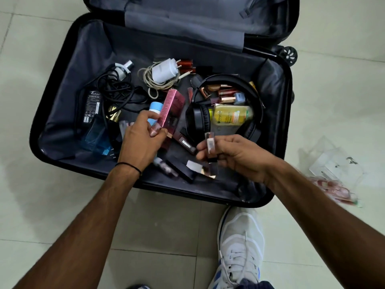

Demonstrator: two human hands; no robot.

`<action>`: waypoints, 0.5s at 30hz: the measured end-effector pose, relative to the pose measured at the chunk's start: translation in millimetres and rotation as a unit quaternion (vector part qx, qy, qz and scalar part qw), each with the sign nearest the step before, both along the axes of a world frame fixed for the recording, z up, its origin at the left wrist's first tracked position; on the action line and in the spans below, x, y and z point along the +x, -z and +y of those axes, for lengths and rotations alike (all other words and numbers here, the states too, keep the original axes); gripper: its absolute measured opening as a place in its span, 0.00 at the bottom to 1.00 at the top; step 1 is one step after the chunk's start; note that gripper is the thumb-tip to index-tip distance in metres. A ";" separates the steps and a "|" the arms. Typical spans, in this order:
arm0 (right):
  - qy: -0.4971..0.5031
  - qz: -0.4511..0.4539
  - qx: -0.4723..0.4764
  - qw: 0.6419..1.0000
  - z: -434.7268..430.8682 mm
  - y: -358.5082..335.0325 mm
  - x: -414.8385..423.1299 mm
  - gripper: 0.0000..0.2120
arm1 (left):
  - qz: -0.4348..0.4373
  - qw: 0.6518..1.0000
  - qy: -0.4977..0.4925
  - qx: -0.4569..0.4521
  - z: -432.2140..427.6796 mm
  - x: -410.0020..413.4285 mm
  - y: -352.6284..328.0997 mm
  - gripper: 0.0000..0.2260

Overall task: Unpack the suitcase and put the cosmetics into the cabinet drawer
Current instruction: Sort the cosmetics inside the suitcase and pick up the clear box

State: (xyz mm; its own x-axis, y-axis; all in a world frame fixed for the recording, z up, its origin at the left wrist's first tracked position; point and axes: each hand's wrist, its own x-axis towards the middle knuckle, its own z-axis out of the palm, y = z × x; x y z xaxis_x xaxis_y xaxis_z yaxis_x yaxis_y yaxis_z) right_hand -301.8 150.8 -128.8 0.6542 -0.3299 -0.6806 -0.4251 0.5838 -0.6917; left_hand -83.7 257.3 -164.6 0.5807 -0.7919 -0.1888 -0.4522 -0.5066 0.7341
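Observation:
A black suitcase [62,86] lies open on the tiled floor. Inside are several cosmetics: a pink box [174,105], a pale blue tube [155,110], a yellow Garnier bottle [232,115], lipsticks [223,93] and a blue perfume bottle [96,138]. My left hand [141,142] is over the suitcase's middle and pinches a small pinkish item [155,130] beside the pink box. My right hand [235,157] holds a small lip gloss tube [210,144] between thumb and fingers above the front of the case.
Black headphones [198,119], a white charger with coiled cable [162,73] and a black power adapter [91,108] also lie in the suitcase. A clear plastic organiser [335,163] sits on the floor at right. My white shoe [239,247] is in front of the case.

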 end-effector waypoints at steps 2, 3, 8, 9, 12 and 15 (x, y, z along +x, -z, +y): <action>0.017 -0.021 0.048 0.999 -2.2 -0.7 1.8 0.14 | 0.000 1.000 -0.006 0.008 -0.7 -1.8 -0.9 0.14; 0.019 -0.028 0.061 0.998 -3.3 -1.3 2.9 0.15 | -0.002 1.000 -0.008 0.015 -0.4 -2.9 -0.4 0.14; -0.026 0.014 -0.002 1.000 -3.2 0.7 5.7 0.12 | -0.011 0.999 -0.016 0.042 1.3 -2.1 3.7 0.15; -0.052 0.050 -0.058 0.996 -3.4 0.0 6.5 0.10 | -0.021 0.999 -0.016 0.046 0.5 -1.7 3.4 0.14; -0.200 0.204 -0.291 0.913 -1.7 0.7 10.1 0.03 | -0.045 0.997 -0.016 0.053 -0.9 -2.6 -0.2 0.12; -0.253 0.280 -0.404 0.833 10.6 7.8 13.6 0.06 | -0.042 0.998 -0.021 0.037 -0.6 -2.4 -1.3 0.09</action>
State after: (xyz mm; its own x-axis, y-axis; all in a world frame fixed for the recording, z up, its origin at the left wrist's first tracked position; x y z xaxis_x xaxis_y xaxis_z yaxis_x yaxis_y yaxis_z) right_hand -288.2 161.3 -136.6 0.5040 -0.6065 -0.6149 -0.8632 -0.3288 -0.3832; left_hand -86.1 256.7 -163.3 0.6295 -0.7521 -0.1949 -0.4872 -0.5776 0.6550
